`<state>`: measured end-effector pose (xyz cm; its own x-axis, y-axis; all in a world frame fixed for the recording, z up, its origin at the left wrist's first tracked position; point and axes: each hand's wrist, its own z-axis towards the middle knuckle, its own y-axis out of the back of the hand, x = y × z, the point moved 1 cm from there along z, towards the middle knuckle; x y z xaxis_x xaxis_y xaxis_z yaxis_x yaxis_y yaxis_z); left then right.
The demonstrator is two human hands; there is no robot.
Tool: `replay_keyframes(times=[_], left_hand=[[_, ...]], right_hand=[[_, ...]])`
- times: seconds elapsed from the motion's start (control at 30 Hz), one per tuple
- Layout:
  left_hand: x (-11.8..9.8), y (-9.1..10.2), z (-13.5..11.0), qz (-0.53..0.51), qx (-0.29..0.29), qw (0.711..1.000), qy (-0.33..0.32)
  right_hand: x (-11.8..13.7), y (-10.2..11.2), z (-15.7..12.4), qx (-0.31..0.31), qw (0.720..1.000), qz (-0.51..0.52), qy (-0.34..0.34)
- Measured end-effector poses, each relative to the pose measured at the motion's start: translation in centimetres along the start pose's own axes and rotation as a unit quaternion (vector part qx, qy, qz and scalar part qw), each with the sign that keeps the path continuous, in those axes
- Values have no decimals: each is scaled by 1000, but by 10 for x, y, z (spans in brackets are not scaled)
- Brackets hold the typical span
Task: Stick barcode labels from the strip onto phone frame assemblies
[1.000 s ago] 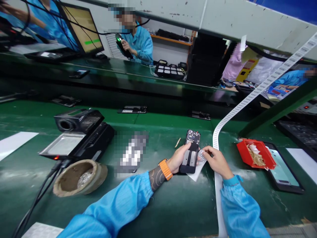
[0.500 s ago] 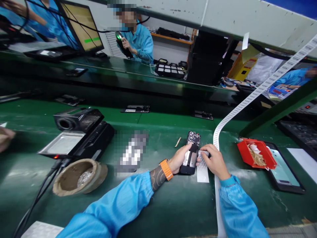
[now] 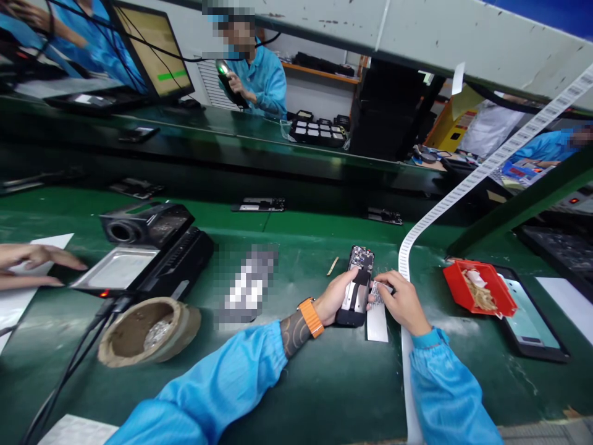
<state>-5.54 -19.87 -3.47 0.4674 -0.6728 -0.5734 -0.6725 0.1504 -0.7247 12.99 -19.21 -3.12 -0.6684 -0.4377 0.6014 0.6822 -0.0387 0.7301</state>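
Observation:
My left hand (image 3: 334, 298) grips an opened black phone body (image 3: 356, 286), back side up with its circuit board showing, just above the green bench. My right hand (image 3: 402, 301) rests beside the phone's right edge, fingers curled and pinching the top of a white label sheet (image 3: 378, 316) that lies flat on the bench. A long white label tape (image 3: 440, 207) runs from the upper right down past my right wrist. An orange band circles my left wrist.
A black heating device with a metal plate (image 3: 139, 253) and a round brown dish (image 3: 151, 330) sit to the left. A red tray (image 3: 479, 287) and a phone (image 3: 532, 321) lie right. Another person's hand (image 3: 32, 262) reaches in at the left edge. Phone parts (image 3: 259, 204) lie on the belt beyond.
The label sheet has gone from lifted against the phone to lying flat on the bench. Another person's hand has come in at the left edge.

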Motion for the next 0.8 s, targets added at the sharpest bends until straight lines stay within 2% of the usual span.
replay_keyframes(times=[0.33,0.57,0.8], left_hand=[[1,0,1,6,-9,1000,1],[3,3,3,18,16,999,-23],[4,5,4,25,8,999,-25]], right_hand=[[0,-2,0,-6,999,10,-35],[0,-1,1,13,1000,0,-23],[1,-1,1,12,999,3,-29]])
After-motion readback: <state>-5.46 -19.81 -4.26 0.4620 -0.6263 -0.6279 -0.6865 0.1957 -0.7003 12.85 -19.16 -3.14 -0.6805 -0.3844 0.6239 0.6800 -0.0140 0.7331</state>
